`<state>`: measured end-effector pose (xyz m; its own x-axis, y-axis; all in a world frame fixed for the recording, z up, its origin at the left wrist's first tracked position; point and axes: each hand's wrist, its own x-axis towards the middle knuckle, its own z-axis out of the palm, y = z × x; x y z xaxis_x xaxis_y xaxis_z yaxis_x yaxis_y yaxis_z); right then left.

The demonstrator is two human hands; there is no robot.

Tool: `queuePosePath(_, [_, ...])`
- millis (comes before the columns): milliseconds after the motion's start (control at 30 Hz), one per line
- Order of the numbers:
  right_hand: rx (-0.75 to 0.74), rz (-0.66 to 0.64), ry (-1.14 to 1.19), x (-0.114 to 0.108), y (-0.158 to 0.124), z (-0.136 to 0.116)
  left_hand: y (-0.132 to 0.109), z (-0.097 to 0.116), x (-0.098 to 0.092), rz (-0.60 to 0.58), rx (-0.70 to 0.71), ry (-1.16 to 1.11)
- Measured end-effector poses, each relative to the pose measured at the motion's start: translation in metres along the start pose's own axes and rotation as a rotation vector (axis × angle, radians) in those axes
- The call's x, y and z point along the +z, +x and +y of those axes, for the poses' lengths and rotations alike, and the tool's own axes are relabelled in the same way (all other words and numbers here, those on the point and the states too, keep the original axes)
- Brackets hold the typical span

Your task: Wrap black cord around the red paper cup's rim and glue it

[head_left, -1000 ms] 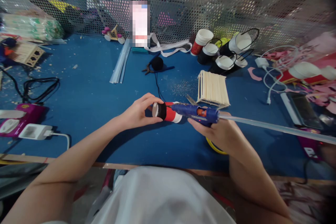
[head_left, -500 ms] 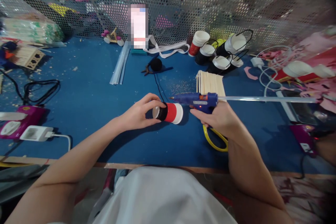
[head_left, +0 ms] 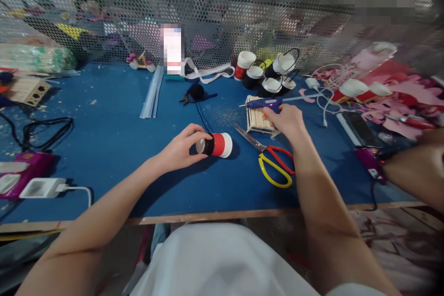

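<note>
My left hand [head_left: 185, 146] grips a paper cup [head_left: 219, 144] lying on its side, its fingers around the end wound with black cord; the middle is red and the rim white. From that winding a black cord [head_left: 204, 118] runs back to a black ball of cord [head_left: 197, 91] beside pliers [head_left: 187, 98]. In my right hand [head_left: 288, 119] is a blue hot glue gun [head_left: 265, 103] with a long clear glue stick at its rear. The gun is over a small rack of wooden sticks [head_left: 255, 120]. Scissors [head_left: 274, 166] with red and yellow handles lie nearer me.
Several black-wound cups with cord handles [head_left: 272, 85] stand at the back right. Clear glue sticks [head_left: 151, 92] and a white ribbon [head_left: 208, 74] lie at the back. A purple power strip [head_left: 29, 171] is left; another person's arm [head_left: 412, 166] reaches in from the right.
My right hand has carried the glue gun away from the cup, back and to the right over the stick rack, uncovering the scissors. My left hand keeps its grip. The view has shifted somewhat.
</note>
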<state>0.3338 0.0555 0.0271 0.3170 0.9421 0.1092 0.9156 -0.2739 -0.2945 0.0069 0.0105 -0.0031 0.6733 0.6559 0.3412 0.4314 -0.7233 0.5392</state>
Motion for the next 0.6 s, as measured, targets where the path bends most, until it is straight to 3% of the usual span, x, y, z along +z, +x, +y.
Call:
queuePosePath(100, [0.06, 0.011, -0.137, 0.003, -0.003, -0.004, 0.0, 0.001, 0.0, -0.003, 0.005, 0.009])
queuePosePath(167, [0.06, 0.085, -0.169, 0.003, -0.009, -0.009, 0.0, 0.001, 0.0, -0.007, 0.01, 0.016])
queuePosePath(233, [-0.029, 0.212, -0.124, 0.001, -0.019, -0.02, 0.0, 0.001, 0.001, -0.01, 0.019, 0.022])
queuePosePath(300, [-0.211, 0.25, 0.017, 0.001, -0.031, -0.036, -0.001, 0.001, 0.001, -0.016, 0.032, 0.026])
queuePosePath(367, [-0.439, 0.078, 0.221, 0.005, -0.044, -0.056, -0.001, 0.001, 0.001, -0.021, 0.051, 0.032])
queuePosePath(433, [-0.549, -0.19, 0.396, 0.013, -0.054, -0.077, -0.001, 0.001, 0.001, -0.026, 0.078, 0.044])
queuePosePath(533, [-0.56, -0.533, 0.555, 0.026, -0.06, -0.1, -0.001, 0.002, 0.002, -0.025, 0.126, 0.061])
queuePosePath(600, [-0.54, -0.604, 0.648, 0.032, -0.06, -0.108, 0.0, 0.004, 0.002, -0.022, 0.142, 0.071])
